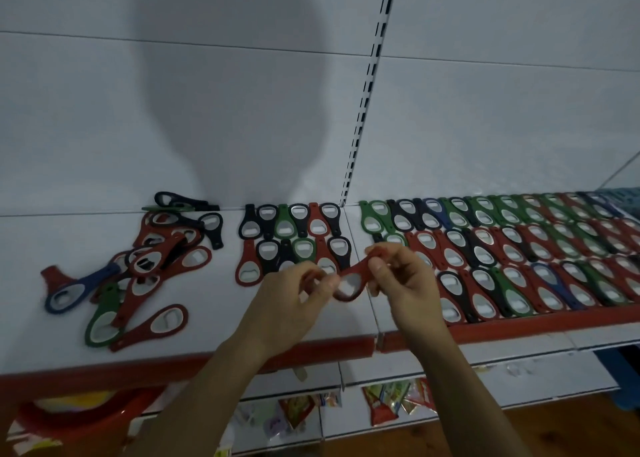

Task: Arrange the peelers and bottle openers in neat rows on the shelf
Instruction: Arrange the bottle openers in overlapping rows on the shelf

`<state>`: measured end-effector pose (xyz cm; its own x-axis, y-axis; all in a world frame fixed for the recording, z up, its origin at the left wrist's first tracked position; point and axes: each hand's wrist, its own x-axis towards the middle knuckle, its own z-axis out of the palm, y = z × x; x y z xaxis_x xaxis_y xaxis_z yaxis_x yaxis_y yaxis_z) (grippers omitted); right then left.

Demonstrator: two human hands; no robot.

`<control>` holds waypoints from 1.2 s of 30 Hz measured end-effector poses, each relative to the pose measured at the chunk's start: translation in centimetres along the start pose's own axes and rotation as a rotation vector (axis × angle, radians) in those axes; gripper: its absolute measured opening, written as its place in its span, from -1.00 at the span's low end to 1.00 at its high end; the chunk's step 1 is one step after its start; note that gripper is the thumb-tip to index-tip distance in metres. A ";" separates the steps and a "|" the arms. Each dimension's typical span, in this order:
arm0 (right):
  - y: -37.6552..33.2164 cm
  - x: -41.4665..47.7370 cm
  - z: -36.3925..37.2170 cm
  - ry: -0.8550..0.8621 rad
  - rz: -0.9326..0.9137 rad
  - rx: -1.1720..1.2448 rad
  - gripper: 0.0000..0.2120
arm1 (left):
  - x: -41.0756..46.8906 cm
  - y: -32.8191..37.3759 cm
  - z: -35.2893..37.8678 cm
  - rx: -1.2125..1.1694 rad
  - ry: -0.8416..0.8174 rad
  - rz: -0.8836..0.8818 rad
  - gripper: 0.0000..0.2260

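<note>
Head view: one red bottle opener (pixel 349 283) was held just above the shelf (pixel 214 321) at frame centre, left hand (pixel 298 297) fingers pinching its ring end, right hand (pixel 398 276) fingers pinching its stem. Step judged: placement into the unfinished centre rows (pixel 301 245). The next move called for laying it flat and aligned there, with the loose heap (pixel 149 266) at left awaiting.

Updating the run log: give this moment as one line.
left hand: pinches red bottle opener | right hand: pinches same opener | loose pile: shelf left | neat rows: shelf right
</note>
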<state>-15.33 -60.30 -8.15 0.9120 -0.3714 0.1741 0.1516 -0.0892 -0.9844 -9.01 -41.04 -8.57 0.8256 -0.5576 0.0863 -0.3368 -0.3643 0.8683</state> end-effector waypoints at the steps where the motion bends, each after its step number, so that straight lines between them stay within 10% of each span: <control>1: 0.1 0.0 -0.8 0.035 -0.016 -0.064 -0.87 | -0.1 -0.3 -0.1 -0.039 0.003 -0.032 -0.66; 5: 0.9 -1.2 -2.5 -0.074 -0.150 -0.414 -0.81 | -0.7 -1.3 -0.3 -0.203 -0.123 -0.083 -0.75; 13: 3.3 -3.8 -2.8 -0.257 -0.428 -0.806 -0.63 | -1.3 -1.2 1.1 -0.360 0.160 -0.086 -0.77; 30: 3.6 -3.0 -3.1 -0.294 -0.345 -0.778 -0.75 | -0.7 -0.8 1.4 -0.198 0.337 0.030 -0.72; 36: 3.7 -2.5 -3.3 -0.232 -0.272 -0.779 -0.75 | -0.8 -0.7 1.4 0.250 0.240 0.379 -0.82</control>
<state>-18.25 -62.74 -12.18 0.9498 -0.0539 0.3083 0.1489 -0.7887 -0.5965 -10.02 -41.36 -9.92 0.6950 -0.5092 0.5077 -0.7067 -0.3533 0.6130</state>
